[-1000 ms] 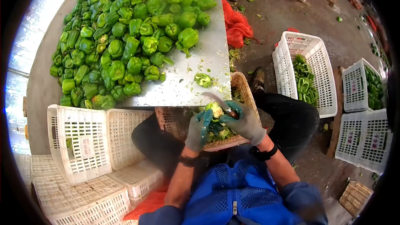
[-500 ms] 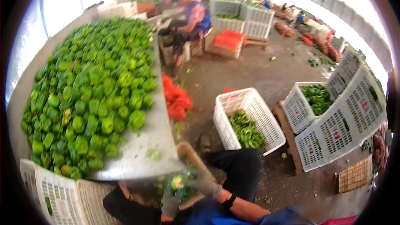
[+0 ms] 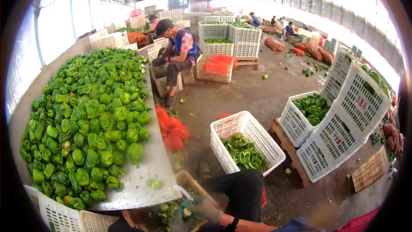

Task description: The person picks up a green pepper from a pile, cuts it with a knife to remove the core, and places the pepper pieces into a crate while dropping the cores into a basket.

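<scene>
Low in the head view, my gloved left hand (image 3: 177, 222) is closed around a green bell pepper (image 3: 187, 213), partly hidden by the fingers. My gloved right hand (image 3: 205, 209) is right beside it, fingers curled. A thin, pale, curved strip like a blade (image 3: 183, 192) sticks up from the right hand; its lower end is hidden. Beneath both hands is a crate (image 3: 195, 185) with green scraps. Left of my hands, a metal table (image 3: 141, 187) carries a large heap of green bell peppers (image 3: 90, 124), and one blurred pepper piece (image 3: 154, 184) lies near its edge.
A white crate (image 3: 274, 161) with green peppers stands beyond my knee. Stacked white crates (image 3: 339, 133) rest on a pallet (image 3: 292, 157) at right. Red netting (image 3: 171, 129) lies by the table. A seated co-worker (image 3: 180, 51) works farther back, with others beyond.
The view has tilted up, so my hands appear lower and more of the shed shows. The pepper's pale face, visible earlier, is mostly covered; the pale curved strip now shows.
</scene>
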### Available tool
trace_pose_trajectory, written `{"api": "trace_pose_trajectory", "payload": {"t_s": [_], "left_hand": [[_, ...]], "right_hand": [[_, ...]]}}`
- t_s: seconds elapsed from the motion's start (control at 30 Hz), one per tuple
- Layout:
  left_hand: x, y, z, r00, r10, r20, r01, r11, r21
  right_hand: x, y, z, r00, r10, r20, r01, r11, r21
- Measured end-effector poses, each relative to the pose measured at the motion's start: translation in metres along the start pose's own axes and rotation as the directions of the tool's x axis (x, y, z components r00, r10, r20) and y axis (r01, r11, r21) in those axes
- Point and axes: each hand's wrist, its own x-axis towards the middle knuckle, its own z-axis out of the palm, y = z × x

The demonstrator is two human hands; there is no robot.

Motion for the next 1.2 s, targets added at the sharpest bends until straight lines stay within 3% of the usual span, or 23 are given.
{"api": "trace_pose_trajectory", "payload": {"t_s": [0.07, 0.1, 0.13, 0.17, 0.27, 0.3, 0.33, 0.37, 0.5, 0.57, 0.6, 0.63, 0.7, 0.77, 0.8, 0.87, 0.9, 1.0, 1.03, 1.07, 1.13, 1.17, 1.2], "left_hand": [[0.001, 0.002, -0.006, 0.996, 0.081, -0.027, -0.079, 0.994, 0.070], [0.003, 0.006, -0.010, 0.996, 0.083, -0.029, -0.081, 0.994, 0.072], [0.007, 0.012, -0.014, 0.999, 0.040, -0.009, -0.041, 0.993, -0.114], [0.010, 0.019, -0.018, 1.000, -0.001, 0.019, 0.006, 0.955, -0.296], [0.017, 0.037, -0.021, 0.998, 0.060, 0.018, -0.055, 0.977, -0.206], [0.016, 0.034, -0.018, 0.998, 0.063, 0.012, -0.059, 0.977, -0.206], [0.011, 0.028, -0.015, 0.998, 0.053, 0.028, -0.053, 0.999, 0.010], [0.009, 0.025, -0.013, 0.998, 0.041, 0.044, -0.050, 0.973, 0.227], [0.012, 0.035, -0.011, 0.998, 0.055, 0.011, -0.056, 0.992, 0.115], [0.014, 0.041, -0.007, 0.988, 0.093, -0.120, -0.108, 0.986, -0.127], [0.013, 0.035, 0.000, 0.988, 0.095, -0.119, -0.110, 0.986, -0.126], [0.011, 0.026, 0.010, 0.987, -0.043, -0.153, 0.027, 0.994, -0.107], [0.010, 0.019, 0.014, 0.965, -0.180, -0.190, 0.165, 0.982, -0.091], [0.010, 0.023, 0.008, 0.949, -0.275, -0.154, 0.196, 0.898, -0.393], [0.008, 0.021, 0.006, 0.949, -0.276, -0.151, 0.199, 0.899, -0.390], [0.005, 0.017, 0.003, 0.885, -0.466, -0.013, 0.333, 0.651, -0.682], [0.009, 0.018, 0.004, 0.884, -0.468, -0.015, 0.333, 0.651, -0.682], [0.002, 0.020, 0.003, 0.842, -0.509, 0.181, 0.293, 0.148, -0.945], [-0.001, -0.010, 0.008, 0.965, -0.263, -0.014, 0.187, 0.720, -0.668], [-0.007, -0.049, 0.019, 0.999, 0.048, 0.019, -0.045, 0.988, -0.145], [-0.015, -0.081, 0.031, 0.996, -0.045, 0.082, 0.057, 0.988, -0.147], [-0.011, -0.056, 0.018, 0.992, -0.111, 0.064, 0.127, 0.915, -0.383], [0.005, -0.024, 0.009, 0.985, -0.165, 0.041, 0.156, 0.782, -0.603]], "right_hand": [[0.004, 0.013, 0.005, 0.999, -0.032, -0.023, 0.031, 0.997, -0.072], [0.007, 0.022, 0.009, 0.996, -0.073, -0.050, 0.079, 0.986, 0.146], [0.008, 0.019, 0.010, 0.991, -0.105, -0.084, 0.128, 0.926, 0.355], [0.007, 0.018, 0.010, 0.991, -0.105, -0.082, 0.127, 0.926, 0.354], [-0.009, -0.019, 0.002, 0.985, -0.094, -0.145, 0.128, 0.959, 0.253], [-0.011, -0.024, -0.002, 0.987, -0.087, -0.135, 0.089, 0.996, 0.012], [-0.014, -0.029, -0.005, 0.989, -0.076, -0.131, 0.044, 0.972, -0.230], [-0.017, -0.035, -0.007, 0.988, -0.077, -0.134, 0.044, 0.973, -0.229], [-0.023, -0.050, -0.011, 0.984, -0.137, -0.114, 0.099, 0.952, -0.290], [-0.022, -0.048, -0.011, 0.985, -0.135, -0.108, 0.098, 0.951, -0.293], [-0.019, -0.042, -0.009, 0.994, -0.022, -0.110, 0.013, 0.997, -0.079], [-0.018, -0.044, -0.007, 0.992, 0.088, -0.086, -0.076, 0.988, 0.138], [-0.026, -0.062, -0.004, 0.985, 0.150, -0.087, -0.127, 0.966, 0.225], [-0.023, -0.058, 0.000, 0.973, 0.215, -0.081, -0.180, 0.933, 0.312], [-0.016, -0.039, 0.005, 0.984, 0.173, -0.032, -0.149, 0.914, 0.378], [-0.010, -0.022, 0.015, 0.991, 0.130, 0.016, -0.123, 0.886, 0.448], [-0.009, -0.023, 0.018, 0.997, 0.076, -0.027, -0.049, 0.843, 0.536], [-0.005, -0.013, 0.015, 1.000, 0.009, 0.030, -0.026, 0.770, 0.638], [-0.006, -0.017, 0.012, 0.989, 0.051, 0.139, -0.132, 0.724, 0.677], [-0.006, -0.009, 0.014, 0.990, 0.057, 0.129, -0.126, 0.767, 0.629], [-0.006, 0.001, 0.027, 1.000, -0.025, 0.002, 0.019, 0.825, 0.565], [-0.015, -0.028, 0.018, 0.991, 0.047, 0.126, -0.126, 0.642, 0.756], [-0.016, -0.031, 0.024, 0.999, 0.044, 0.007, -0.039, 0.782, 0.622]]}}
